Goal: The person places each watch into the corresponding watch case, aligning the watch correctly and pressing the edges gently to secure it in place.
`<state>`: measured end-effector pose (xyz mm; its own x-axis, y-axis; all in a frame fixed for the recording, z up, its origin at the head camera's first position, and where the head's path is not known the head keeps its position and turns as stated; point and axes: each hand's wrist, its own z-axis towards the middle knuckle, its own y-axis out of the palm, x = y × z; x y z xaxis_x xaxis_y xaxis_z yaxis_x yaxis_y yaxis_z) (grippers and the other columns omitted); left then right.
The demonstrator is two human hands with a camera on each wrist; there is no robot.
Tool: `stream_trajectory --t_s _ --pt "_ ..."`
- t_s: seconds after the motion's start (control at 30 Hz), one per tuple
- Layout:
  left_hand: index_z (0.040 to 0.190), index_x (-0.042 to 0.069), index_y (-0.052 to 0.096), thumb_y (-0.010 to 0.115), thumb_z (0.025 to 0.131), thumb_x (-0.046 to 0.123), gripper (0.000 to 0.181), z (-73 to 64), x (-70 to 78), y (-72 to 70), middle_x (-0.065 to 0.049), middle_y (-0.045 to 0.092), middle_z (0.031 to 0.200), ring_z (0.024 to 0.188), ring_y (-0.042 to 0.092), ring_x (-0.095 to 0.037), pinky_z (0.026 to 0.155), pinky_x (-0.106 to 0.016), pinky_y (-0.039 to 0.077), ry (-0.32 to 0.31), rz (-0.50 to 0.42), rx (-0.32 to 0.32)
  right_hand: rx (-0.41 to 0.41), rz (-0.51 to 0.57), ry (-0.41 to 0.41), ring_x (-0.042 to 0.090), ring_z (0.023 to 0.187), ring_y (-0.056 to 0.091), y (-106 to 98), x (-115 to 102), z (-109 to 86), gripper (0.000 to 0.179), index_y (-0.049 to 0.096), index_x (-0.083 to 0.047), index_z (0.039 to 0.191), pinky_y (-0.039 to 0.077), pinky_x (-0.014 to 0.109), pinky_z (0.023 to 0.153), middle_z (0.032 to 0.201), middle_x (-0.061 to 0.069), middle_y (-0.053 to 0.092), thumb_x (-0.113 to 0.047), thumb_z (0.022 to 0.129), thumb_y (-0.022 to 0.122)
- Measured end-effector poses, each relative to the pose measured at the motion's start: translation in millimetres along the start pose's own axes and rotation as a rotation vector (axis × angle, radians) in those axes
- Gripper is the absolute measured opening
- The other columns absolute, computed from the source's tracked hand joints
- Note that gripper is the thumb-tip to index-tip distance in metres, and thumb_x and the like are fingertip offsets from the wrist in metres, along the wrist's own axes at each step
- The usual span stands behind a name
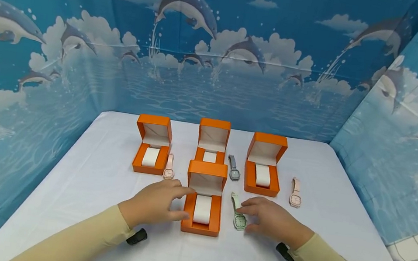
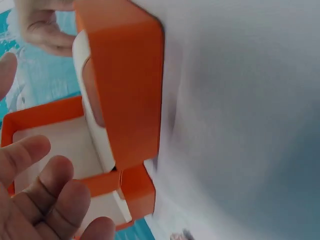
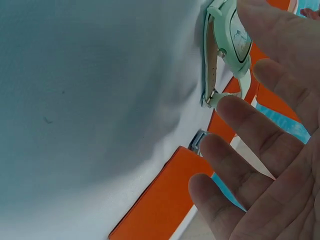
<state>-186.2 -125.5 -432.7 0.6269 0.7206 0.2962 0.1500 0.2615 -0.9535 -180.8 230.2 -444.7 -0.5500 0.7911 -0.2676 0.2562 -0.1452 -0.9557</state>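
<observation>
Note green watch (image 1: 239, 221) just left of right hand (image 1: 273, 220), farther from left hand (image 1: 155, 201), long axis near–far. Find both hands loosely spread, gripping nothing.

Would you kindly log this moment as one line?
left hand: at near open orange box | right hand: at green watch | white cushion inside box: no watch

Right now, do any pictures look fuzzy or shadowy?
Head view: bright and mostly clear, the front orange watch box showing neat edges; left wrist view: the white tablecloth looks soft, with a bluish-grey darker patch; right wrist view: a broad, soft-edged shadow darkens the tablecloth beside the mint-green wristwatch.
</observation>
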Motion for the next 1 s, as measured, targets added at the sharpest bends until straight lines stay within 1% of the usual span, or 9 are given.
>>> stream_trajectory --t_s 0.1,0.13,0.23,0.33,0.43,0.73,1.0 --pt "0.149 0.023 0.06 0.074 0.093 0.059 0.068 5.1 3.2 2.8 0.003 0.069 0.112 0.095 0.06 -0.011 0.085 -0.035 0.056 -0.009 0.012 -0.051 -0.008 0.009 0.007 0.026 0.124 0.064 3.4 0.6 2.5 0.05 0.076 -0.02 0.131 0.055 0.049 0.107 0.13 0.003 0.072 -0.03 0.084 0.091" --pt "0.15 0.023 0.059 0.073 0.093 0.061 0.069 6.8 3.9 3.7 0.004 0.07 0.114 0.097 0.062 -0.011 0.088 -0.036 0.056 -0.013 0.024 -0.057 -0.011 0.009 0.017 0.025 0.124 0.064 4.2 0.5 3.5 0.05 0.076 -0.021 0.131 0.055 0.048 0.108 0.13 0.002 0.072 -0.03 0.084 0.091" --pt "0.151 0.022 0.058 0.073 0.093 0.062 0.073 11.3 5.8 5.8 0.002 0.071 0.128 0.114 0.067 -0.016 0.101 -0.041 0.057 -0.022 0.044 -0.069 -0.018 0.014 0.042 0.024 0.124 0.064 5.1 0.0 6.0 0.051 0.076 -0.021 0.131 0.055 0.047 0.108 0.128 0.0 0.072 -0.03 0.083 0.091" --pt "0.152 0.02 0.057 0.071 0.093 0.064 0.075 15.2 7.6 8.4 -0.001 0.068 0.141 0.13 0.065 -0.022 0.111 -0.045 0.053 -0.029 0.043 -0.089 -0.017 0.02 0.066 0.023 0.124 0.063 5.0 -0.7 6.6 0.051 0.076 -0.02 0.13 0.055 0.047 0.109 0.127 -0.001 0.073 -0.028 0.082 0.092" --pt "0.153 0.018 0.056 0.071 0.093 0.065 0.077 18.5 9.2 11.9 -0.001 0.066 0.145 0.134 0.063 -0.023 0.114 -0.045 0.051 -0.039 0.052 -0.115 -0.018 0.03 0.077 0.023 0.123 0.063 6.0 -1.5 6.3 0.051 0.076 -0.019 0.128 0.055 0.047 0.109 0.126 -0.001 0.072 -0.026 0.081 0.093" --pt "0.152 0.018 0.057 0.075 0.088 0.068 0.083 27.2 11.7 17.7 0.001 0.066 0.146 0.132 0.064 -0.021 0.115 -0.045 0.05 -0.057 0.065 -0.131 -0.015 0.018 0.085 0.021 0.121 0.064 9.8 -7.7 8.6 0.05 0.075 -0.018 0.126 0.055 0.046 0.109 0.125 -0.002 0.072 -0.025 0.08 0.093" --pt "0.151 0.016 0.059 0.077 0.085 0.069 0.086 31.0 11.6 22.8 0.0 0.068 0.144 0.129 0.066 -0.022 0.111 -0.043 0.052 -0.055 0.093 -0.138 -0.043 0.011 0.098 0.017 0.119 0.064 8.4 -14.5 13.5 0.049 0.074 -0.02 0.127 0.055 0.044 0.109 0.125 -0.005 0.072 -0.024 0.081 0.093"
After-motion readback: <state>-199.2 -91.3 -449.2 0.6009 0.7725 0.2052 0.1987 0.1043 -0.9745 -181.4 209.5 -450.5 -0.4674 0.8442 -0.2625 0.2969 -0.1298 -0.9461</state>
